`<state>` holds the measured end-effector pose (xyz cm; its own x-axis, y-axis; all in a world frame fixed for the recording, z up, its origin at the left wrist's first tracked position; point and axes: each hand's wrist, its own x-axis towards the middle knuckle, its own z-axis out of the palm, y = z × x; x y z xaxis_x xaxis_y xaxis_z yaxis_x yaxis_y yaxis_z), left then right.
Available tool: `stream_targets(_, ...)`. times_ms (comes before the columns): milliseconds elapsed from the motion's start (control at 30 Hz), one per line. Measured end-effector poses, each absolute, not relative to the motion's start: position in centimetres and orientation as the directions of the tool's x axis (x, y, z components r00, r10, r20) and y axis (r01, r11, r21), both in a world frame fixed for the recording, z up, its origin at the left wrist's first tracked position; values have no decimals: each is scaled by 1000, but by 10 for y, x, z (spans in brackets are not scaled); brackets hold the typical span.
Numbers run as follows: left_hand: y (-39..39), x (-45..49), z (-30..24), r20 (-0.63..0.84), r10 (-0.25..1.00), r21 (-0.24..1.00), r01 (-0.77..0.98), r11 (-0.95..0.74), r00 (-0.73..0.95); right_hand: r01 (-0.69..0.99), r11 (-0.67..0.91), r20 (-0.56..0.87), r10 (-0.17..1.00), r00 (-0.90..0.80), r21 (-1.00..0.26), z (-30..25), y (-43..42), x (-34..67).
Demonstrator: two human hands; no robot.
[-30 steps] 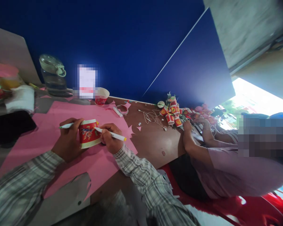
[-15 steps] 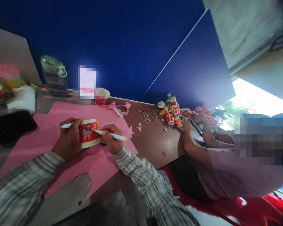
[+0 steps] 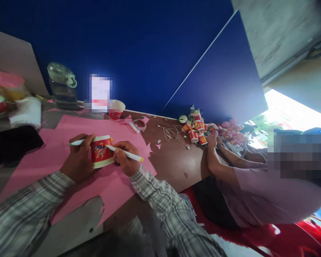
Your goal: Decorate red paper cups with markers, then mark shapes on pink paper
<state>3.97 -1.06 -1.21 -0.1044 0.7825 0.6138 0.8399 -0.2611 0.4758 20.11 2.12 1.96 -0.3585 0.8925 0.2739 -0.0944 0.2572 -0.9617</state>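
Note:
My left hand (image 3: 79, 159) is wrapped round a red and white paper cup (image 3: 101, 151) that stands on a pink paper sheet (image 3: 69, 153). A white pen cap end (image 3: 75, 142) sticks out between its fingers. My right hand (image 3: 124, 157) pinches a white marker with a yellow end (image 3: 127, 153), its tip against the cup's side. Both sleeves are grey plaid.
A second paper cup (image 3: 116, 109), a clear jug (image 3: 61, 85), a tape ring (image 3: 139, 124) and white earphone cable (image 3: 172, 134) lie on the brown table (image 3: 173, 160). A pile of small red cups (image 3: 196, 130) sits further right, where a person in a mauve shirt (image 3: 270, 192) reaches in. A dark object (image 3: 10, 142) lies left.
My hands, cup and marker stay almost still. The person on the right has shifted their hands a little among the small red cups.

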Motion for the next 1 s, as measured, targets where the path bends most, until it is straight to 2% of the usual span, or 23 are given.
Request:
stream_targets(300,-11,40,-13,623,775,466,846,-259,-106,4,312,288,883,-371,-950,22,20,201)
stream_targets(567,-9,38,-16,602,791,488,835,-254,-112,30,293,256,876,-408,-956,26,19,202)
stream_targets(1000,-8,38,-12,587,800,480,849,-221,-124,6,324,294,865,-406,-946,25,21,207)
